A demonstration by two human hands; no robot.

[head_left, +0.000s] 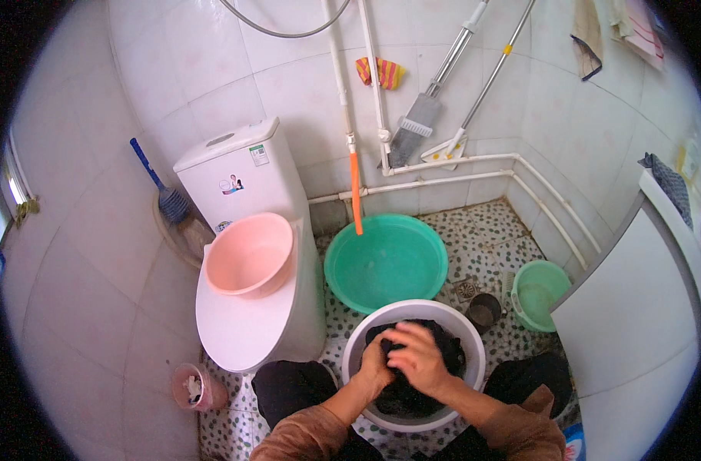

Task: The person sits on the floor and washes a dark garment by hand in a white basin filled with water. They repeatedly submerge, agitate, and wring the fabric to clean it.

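Nearest, the bare left hand (375, 366) curls beside the blurred, loosely bent bare right hand (421, 361); whether either grips anything, I cannot tell. Crumpled black cloth (406, 398) lies beneath them in a round white plastic basin (474, 352); beyond sits a wide green plastic basin (385, 265).

One fisheye view, worn on the head and aimed downward.
The scene is seen from above and behind the hands (420, 365), which are framed close, low and just right of centre, with the forearms (467, 401) brought in from the lower edge. Beyond them the floor (485, 229) is taken in, and the far wall (297, 77) is shown at the top; straight edges are bent toward the rim, and the corners are left black.
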